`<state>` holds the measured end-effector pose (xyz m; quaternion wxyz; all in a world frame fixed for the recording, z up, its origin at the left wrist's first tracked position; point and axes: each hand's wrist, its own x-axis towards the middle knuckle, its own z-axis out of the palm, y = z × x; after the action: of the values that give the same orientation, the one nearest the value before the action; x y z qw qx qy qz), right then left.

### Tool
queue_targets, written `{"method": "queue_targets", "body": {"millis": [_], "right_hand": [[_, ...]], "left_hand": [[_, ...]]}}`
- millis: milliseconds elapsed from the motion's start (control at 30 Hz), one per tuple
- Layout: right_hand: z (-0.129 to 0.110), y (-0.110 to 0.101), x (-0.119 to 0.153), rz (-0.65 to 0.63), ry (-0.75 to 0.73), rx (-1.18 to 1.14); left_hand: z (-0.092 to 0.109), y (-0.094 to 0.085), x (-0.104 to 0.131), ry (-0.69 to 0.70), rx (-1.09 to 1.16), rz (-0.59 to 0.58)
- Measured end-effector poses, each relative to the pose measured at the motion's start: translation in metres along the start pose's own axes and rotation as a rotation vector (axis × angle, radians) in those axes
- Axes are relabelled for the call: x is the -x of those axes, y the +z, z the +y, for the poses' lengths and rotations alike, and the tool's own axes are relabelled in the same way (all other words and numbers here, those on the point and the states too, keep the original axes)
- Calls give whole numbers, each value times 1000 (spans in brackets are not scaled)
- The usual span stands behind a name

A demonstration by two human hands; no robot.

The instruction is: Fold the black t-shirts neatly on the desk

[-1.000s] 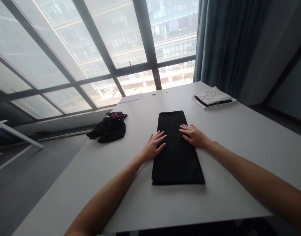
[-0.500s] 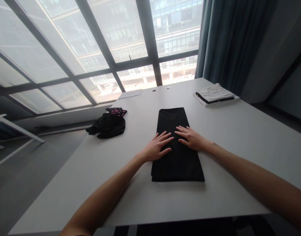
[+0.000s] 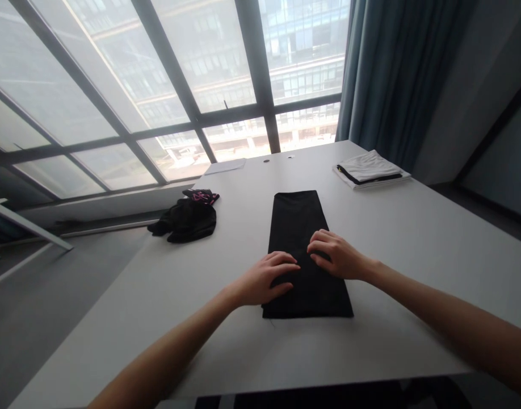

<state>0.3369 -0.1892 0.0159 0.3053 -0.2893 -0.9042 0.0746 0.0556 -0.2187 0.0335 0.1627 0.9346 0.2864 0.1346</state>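
Note:
A black folded garment (image 3: 305,292) lies as a long flat strip on the white table (image 3: 226,363), one end toward me. My left hand (image 3: 269,278) is over its left edge, palm down, with the fingers apart and slightly bent. Over the right edge is my right hand (image 3: 335,253), its fingers more curled but with a gap between thumb and fingers. Neither hand grips the cloth; whether the fingertips press on it I cannot tell. The kind of garment does not show in its folded state.
A crumpled black garment with pink marks (image 3: 188,218) lies at the table's left edge. Folded white and black clothes (image 3: 371,167) are stacked at the far right. A white sheet (image 3: 226,166) lies at the back, before the windows. A blue curtain (image 3: 375,74) hangs behind.
Both hands have drawn back toward me along the black garment. Their fingers, spread flat before, are now more bent, the right ones most. The garment keeps its shape and place.

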Motion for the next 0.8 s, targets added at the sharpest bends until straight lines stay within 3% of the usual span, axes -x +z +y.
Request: {"method": "queue_targets", "body": {"millis": [133, 267, 567, 800], "right_hand": [[-31, -9, 29, -192, -75, -66], [-42, -10, 56, -344, -84, -85], [-42, -19, 69, -384, -89, 2], [-45, -21, 77, -349, -220, 202]], "left_hand": [[16, -3, 38, -34, -23, -30], [15, 0, 57, -25, -43, -70], [12, 7, 58, 207, -331, -23], [15, 5, 63, 300, -419, 18]]}}
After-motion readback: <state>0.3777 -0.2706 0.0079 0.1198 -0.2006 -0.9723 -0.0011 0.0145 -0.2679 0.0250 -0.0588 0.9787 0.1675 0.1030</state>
